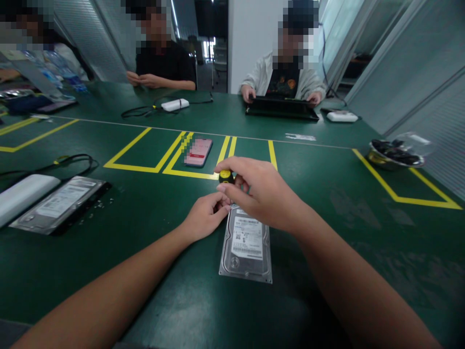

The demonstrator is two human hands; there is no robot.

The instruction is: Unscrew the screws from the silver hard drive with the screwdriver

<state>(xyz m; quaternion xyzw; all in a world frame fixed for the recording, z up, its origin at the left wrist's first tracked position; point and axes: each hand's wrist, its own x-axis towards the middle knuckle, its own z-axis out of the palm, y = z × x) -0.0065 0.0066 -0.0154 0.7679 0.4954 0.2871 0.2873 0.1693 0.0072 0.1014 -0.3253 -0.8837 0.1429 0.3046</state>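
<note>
I'm watching the hard drive (247, 242) pointing lengthwise away, far end under my right hand (259, 186) (it's pinching an upright black-and-yellow handle (225, 176)), left hand (204, 215) half-curling alongside, hold unclear.

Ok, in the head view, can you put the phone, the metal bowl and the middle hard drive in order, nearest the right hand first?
From the right hand:
1. Middle hard drive: just below it.
2. Phone: beyond, leftward.
3. Metal bowl: far right.
</note>
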